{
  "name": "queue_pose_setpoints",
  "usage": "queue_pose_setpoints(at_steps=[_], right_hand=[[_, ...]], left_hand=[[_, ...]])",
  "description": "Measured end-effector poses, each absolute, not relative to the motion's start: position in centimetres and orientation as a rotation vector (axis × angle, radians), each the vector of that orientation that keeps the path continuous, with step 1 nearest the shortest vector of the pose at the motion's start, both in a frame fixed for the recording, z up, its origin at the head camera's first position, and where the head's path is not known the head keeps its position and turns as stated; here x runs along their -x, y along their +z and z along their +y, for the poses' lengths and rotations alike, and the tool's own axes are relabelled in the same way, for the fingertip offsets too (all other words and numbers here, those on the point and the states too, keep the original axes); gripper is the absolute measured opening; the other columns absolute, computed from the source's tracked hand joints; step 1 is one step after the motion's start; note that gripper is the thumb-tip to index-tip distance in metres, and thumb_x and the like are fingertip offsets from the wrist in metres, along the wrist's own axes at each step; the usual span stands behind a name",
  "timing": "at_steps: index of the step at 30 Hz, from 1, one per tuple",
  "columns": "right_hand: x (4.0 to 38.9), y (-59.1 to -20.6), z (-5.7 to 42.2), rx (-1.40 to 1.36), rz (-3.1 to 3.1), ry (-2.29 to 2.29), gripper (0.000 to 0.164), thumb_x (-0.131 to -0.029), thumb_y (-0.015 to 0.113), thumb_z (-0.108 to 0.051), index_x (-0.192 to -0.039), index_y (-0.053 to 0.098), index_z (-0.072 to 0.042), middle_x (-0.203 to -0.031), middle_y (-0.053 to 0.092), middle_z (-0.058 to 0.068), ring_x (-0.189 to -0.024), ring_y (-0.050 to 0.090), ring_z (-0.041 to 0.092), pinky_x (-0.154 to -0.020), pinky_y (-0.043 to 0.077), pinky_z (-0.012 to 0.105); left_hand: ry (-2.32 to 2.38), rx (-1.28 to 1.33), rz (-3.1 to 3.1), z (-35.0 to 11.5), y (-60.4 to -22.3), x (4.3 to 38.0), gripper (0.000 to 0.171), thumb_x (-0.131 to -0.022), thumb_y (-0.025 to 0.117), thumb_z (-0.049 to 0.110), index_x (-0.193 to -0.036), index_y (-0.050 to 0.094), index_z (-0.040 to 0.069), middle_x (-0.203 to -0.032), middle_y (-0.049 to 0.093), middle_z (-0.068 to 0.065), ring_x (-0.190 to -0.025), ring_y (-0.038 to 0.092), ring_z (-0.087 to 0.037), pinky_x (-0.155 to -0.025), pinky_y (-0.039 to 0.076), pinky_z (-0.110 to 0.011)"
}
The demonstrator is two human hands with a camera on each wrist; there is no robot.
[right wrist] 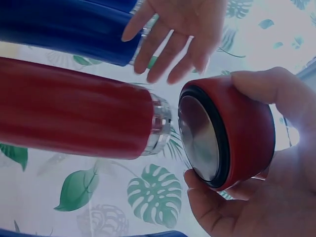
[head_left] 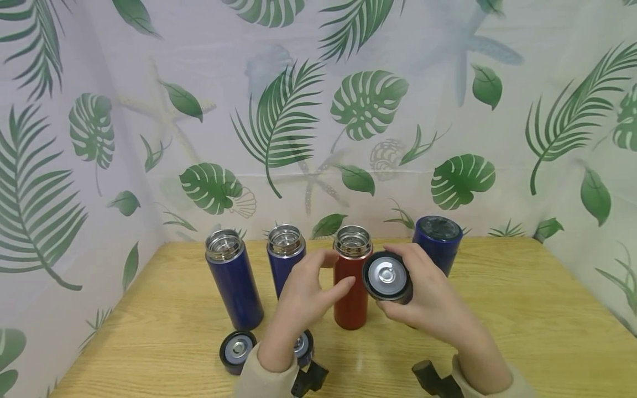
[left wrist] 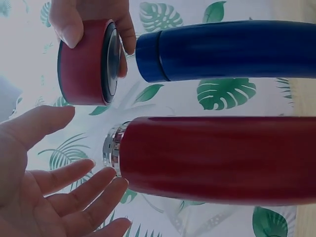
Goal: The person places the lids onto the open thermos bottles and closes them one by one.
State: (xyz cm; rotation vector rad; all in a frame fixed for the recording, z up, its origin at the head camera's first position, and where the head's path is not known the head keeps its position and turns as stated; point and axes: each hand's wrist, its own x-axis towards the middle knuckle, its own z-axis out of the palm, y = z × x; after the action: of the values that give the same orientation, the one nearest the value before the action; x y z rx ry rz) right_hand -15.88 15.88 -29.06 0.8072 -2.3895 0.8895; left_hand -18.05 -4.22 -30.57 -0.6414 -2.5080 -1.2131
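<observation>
Presently, the right hand (head_left: 430, 298) grips a red lid (right wrist: 249, 131), thumb on one side and fingers round the other; its grip is only as wide as the lid. Lid held clear of the table (head_left: 522, 298), beside the neck of the red bottle (head_left: 350, 293) and apart from it; metal underside faces the head camera. Red bottle stands upright and uncapped between the two hands, steel neck exposed.

Left hand (head_left: 308, 284): fingers loosely spread, thumb well apart from them, nothing held. It hovers near the red bottle's neck; contact with the bottle cannot be confirmed.

Surroundings: far-left blue bottle (head_left: 236, 290) stands uncapped; middle blue bottle (head_left: 285, 264), also uncapped, is partly hidden by the left hand. Right-hand blue bottle (head_left: 438, 243) has its top on, partly behind the right hand. Two lids (head_left: 238, 349) lie underside up on the near side of the table, one partly covered by the left forearm. Leaf-printed cloth (head_left: 298, 33) hangs behind.
</observation>
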Motion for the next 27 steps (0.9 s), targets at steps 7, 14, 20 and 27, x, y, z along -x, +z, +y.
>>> queue_pose_setpoints(at_steps=[7,14,20,27], right_hand=[[15.9,-28.6,15.8,-0.813,-2.362,0.922,0.069,-0.056,0.078,-0.002,-0.116,0.044,0.003,-0.109,0.046,0.012,-0.098,0.043,0.02,-0.08,0.042,0.043],[16.0,-28.6,16.2,-0.771,-2.342,0.925,0.069,-0.055,0.078,-0.002,-0.116,0.045,0.004,-0.108,0.046,0.012,-0.097,0.043,0.021,-0.079,0.042,0.043],[16.2,-28.6,16.3,-0.738,-2.353,1.008,0.074,-0.056,0.079,0.0,-0.12,0.041,0.005,-0.111,0.047,0.013,-0.097,0.047,0.022,-0.08,0.043,0.042],[16.0,-28.7,16.4,-0.66,-2.348,1.133,0.078,-0.056,0.079,0.004,-0.12,0.034,0.006,-0.11,0.051,0.015,-0.097,0.05,0.022,-0.078,0.037,0.01]], left_hand=[[-1.223,0.643,-2.453,-4.0,-30.3,18.3,0.037,-0.079,0.066,0.025,-0.107,0.056,0.004,-0.104,0.058,-0.007,-0.098,0.053,-0.018,-0.084,0.043,-0.037],[-1.239,0.665,-2.385,-3.5,-30.8,18.7,0.047,-0.077,0.069,0.021,-0.116,0.049,0.002,-0.114,0.049,-0.008,-0.106,0.048,-0.022,-0.087,0.041,-0.037],[-1.288,0.646,-2.359,-2.9,-31.8,19.4,0.059,-0.078,0.069,0.021,-0.124,0.038,0.001,-0.119,0.042,-0.01,-0.111,0.043,-0.023,-0.092,0.038,-0.038],[-1.435,0.545,-2.379,-2.3,-32.7,19.9,0.078,-0.077,0.069,0.029,-0.132,0.023,0.001,-0.127,0.037,-0.014,-0.119,0.037,-0.025,-0.096,0.032,-0.043]])
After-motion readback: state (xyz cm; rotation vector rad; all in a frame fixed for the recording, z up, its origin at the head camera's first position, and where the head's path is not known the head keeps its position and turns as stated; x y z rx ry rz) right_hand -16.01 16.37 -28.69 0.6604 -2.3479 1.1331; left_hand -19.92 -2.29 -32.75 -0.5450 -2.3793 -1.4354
